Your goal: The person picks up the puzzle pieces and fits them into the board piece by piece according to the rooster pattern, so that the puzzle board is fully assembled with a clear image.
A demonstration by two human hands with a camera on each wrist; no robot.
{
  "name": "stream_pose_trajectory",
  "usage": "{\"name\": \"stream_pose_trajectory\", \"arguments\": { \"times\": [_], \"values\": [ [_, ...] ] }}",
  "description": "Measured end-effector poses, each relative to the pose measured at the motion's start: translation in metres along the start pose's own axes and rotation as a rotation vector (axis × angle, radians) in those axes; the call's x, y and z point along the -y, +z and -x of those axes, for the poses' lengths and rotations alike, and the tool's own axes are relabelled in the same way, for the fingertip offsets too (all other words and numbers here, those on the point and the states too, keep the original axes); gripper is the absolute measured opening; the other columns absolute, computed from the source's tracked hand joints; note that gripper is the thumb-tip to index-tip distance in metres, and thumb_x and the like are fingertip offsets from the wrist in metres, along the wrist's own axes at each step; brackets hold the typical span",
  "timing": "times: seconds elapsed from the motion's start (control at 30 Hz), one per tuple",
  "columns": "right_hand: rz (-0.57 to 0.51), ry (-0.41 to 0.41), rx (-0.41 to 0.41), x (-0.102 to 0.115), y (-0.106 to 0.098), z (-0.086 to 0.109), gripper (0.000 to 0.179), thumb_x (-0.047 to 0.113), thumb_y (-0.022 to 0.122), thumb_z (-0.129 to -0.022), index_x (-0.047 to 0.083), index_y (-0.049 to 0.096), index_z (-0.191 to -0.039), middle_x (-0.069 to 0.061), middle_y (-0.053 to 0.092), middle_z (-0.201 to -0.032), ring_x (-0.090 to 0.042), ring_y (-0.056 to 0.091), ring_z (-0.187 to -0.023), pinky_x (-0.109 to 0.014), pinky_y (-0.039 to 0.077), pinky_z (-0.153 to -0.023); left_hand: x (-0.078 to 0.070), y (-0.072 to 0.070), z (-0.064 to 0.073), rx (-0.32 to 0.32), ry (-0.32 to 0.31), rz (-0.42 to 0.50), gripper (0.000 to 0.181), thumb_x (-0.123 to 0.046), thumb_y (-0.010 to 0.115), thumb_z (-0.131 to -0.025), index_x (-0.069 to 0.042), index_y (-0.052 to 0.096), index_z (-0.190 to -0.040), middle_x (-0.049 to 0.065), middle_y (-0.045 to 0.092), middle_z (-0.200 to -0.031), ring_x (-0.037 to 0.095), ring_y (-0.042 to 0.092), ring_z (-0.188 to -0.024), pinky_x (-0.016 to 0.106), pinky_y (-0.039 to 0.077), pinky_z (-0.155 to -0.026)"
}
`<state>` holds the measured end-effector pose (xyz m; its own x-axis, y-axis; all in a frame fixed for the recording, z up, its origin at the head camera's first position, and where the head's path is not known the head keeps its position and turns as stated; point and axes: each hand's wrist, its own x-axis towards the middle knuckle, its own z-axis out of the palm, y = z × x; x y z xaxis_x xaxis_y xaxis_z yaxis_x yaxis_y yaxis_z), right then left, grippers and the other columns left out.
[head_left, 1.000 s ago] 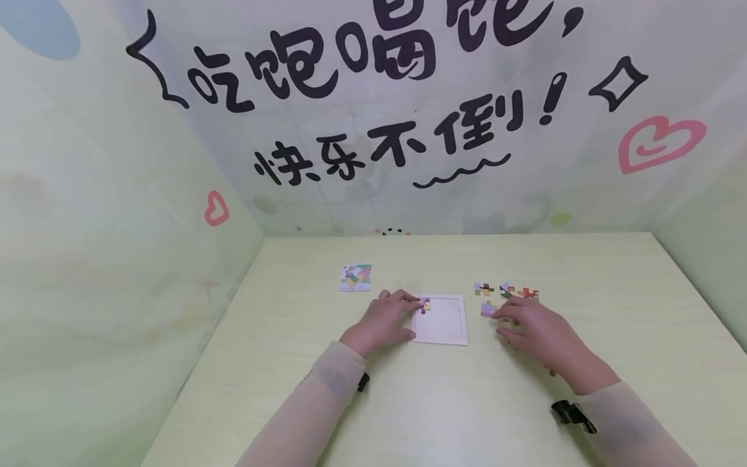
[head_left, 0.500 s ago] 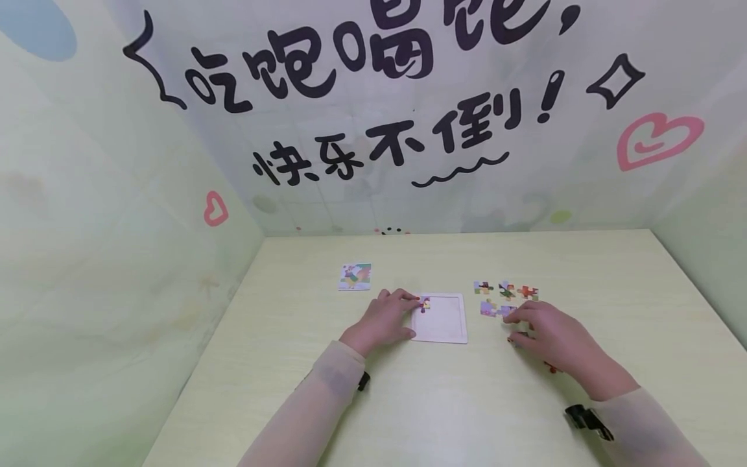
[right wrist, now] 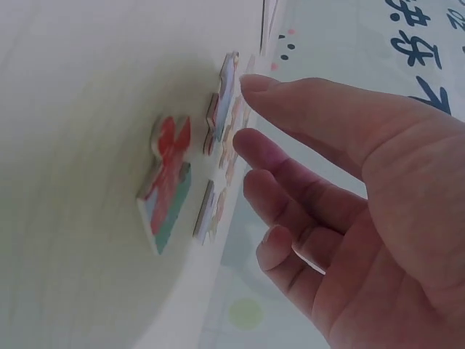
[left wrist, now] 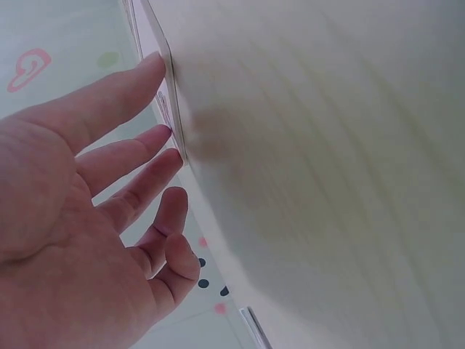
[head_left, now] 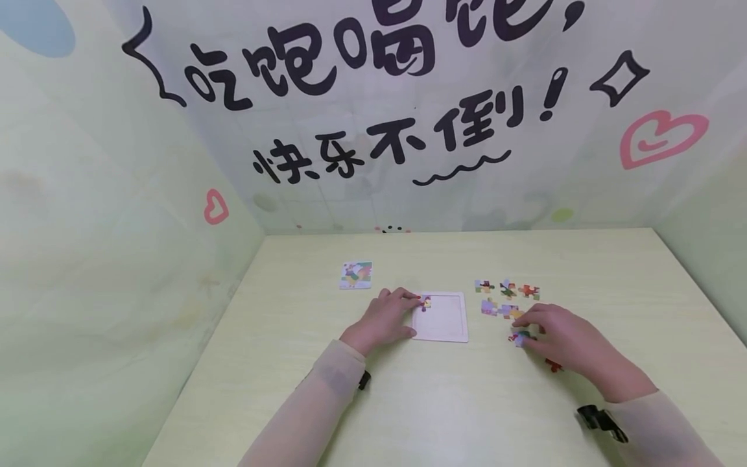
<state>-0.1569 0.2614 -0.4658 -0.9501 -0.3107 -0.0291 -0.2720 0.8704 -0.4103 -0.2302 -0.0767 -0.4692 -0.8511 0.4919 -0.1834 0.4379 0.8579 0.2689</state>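
My left hand (head_left: 385,318) rests at the left side of a white square puzzle tray (head_left: 443,327). In the left wrist view its thumb and fingertips touch the edge of the tray (left wrist: 149,29), and the other fingers are loosely bent. One jigsaw piece (head_left: 427,301) lies in the tray's upper left corner, beside my index fingertip. My right hand (head_left: 563,334) is over the loose pieces, fingers loosely bent, thumb near a blue and green piece (head_left: 518,338). In the right wrist view nothing shows between thumb and fingers; a red and green piece (right wrist: 171,189) lies on the table close by.
Several more jigsaw pieces (head_left: 508,289) lie in rows right of the tray. A red piece (head_left: 554,365) sits partly under my right hand. A square picture card (head_left: 356,275) lies at the back left. A printed backdrop wall (head_left: 338,207) stands behind the table.
My right hand has moved right and slightly toward me, off the lilac pieces, baring the middle row and the blue and green piece. My left hand stays at the tray.
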Motion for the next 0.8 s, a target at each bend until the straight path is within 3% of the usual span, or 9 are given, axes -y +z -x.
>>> {"name": "stream_pose_trajectory", "arguments": {
  "times": [0.43, 0.8],
  "values": [
    [-0.043, 0.004, 0.079, -0.006, -0.005, -0.001, 0.03, 0.012, 0.085, -0.08, 0.015, 0.079, -0.109, 0.001, 0.071, -0.105, -0.012, 0.054, -0.082, -0.028, 0.048, -0.067, 0.0, 0.001, 0.0, 0.0, -0.012, -0.003, 0.069, -0.034, 0.084, -0.087, -0.027, 0.056, -0.15, -0.006, 0.052, -0.153, 0.023, 0.047, -0.127, 0.04, 0.043, -0.103],
    [-0.093, -0.029, 0.04, -0.015, 0.0, 0.002, 0.029, 0.012, 0.086, -0.08, 0.017, 0.079, -0.108, 0.009, 0.064, -0.09, -0.006, 0.045, -0.069, -0.023, 0.042, -0.057, 0.001, 0.003, -0.001, 0.002, -0.015, 0.002, 0.069, -0.034, 0.083, -0.088, -0.027, 0.056, -0.15, -0.005, 0.051, -0.153, 0.025, 0.046, -0.13, 0.042, 0.042, -0.103]
  ]
}}
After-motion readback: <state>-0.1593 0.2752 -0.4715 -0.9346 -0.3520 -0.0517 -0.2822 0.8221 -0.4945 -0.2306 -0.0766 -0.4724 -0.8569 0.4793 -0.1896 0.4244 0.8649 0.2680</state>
